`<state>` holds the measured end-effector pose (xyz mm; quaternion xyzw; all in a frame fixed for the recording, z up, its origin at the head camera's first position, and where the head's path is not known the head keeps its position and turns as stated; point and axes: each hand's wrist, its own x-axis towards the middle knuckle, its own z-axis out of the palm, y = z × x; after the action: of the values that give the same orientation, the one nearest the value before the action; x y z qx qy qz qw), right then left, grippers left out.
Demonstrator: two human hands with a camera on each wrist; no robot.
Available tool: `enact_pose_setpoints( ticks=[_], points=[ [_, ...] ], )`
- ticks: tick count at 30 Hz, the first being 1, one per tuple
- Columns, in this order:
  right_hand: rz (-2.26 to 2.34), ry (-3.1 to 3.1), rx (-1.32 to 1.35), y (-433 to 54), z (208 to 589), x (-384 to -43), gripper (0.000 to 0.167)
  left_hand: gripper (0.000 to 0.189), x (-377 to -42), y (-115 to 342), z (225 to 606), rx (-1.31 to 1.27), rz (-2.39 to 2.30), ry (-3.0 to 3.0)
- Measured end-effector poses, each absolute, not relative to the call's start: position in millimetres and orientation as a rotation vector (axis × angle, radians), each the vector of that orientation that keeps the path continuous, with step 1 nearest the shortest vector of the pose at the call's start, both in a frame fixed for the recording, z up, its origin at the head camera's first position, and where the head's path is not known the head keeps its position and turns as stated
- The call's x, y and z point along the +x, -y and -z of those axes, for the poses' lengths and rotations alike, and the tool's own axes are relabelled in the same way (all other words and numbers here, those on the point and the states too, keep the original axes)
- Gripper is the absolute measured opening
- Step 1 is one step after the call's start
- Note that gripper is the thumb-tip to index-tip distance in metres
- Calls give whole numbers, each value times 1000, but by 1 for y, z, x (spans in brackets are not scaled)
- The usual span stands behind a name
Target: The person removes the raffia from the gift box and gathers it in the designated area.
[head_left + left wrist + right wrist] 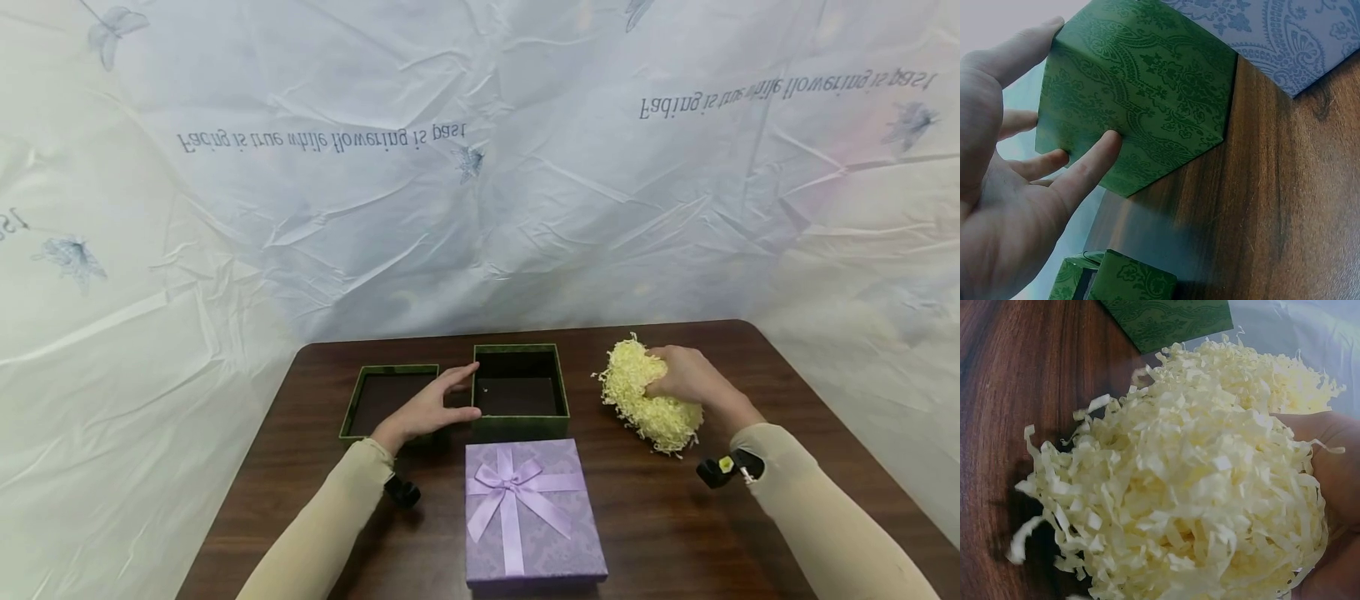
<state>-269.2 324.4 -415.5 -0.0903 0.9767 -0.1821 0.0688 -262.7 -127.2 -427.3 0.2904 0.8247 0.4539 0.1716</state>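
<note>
An open green box (521, 427) with a dark inside stands near the middle of the table. My left hand (431, 408) is at its left side, fingers spread and mostly straight; in the left wrist view the fingertips (1110, 140) rest against the patterned green wall (1160, 100). To the right, my right hand (693, 379) grips a bundle of pale yellow shredded paper (633, 379), its fingers partly buried in the strands. The right wrist view is mostly filled by the shredded paper (1191, 487), with the edge of the hand (1335, 469) at the right.
The green box's shallow lid (375, 400) lies inside-up behind my left wrist. In front of the green box sits a closed purple gift box (532, 521) with a lilac ribbon bow. A white printed sheet (480, 208) hangs behind the brown wooden table (660, 533).
</note>
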Motion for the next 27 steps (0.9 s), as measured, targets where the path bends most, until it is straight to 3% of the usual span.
enact_pose_setpoints(
  ticks=[27],
  points=[
    [570,-2870,-295,-324,441,-267,75,77,-261,126,427,832,-1288,-2352]
  ],
)
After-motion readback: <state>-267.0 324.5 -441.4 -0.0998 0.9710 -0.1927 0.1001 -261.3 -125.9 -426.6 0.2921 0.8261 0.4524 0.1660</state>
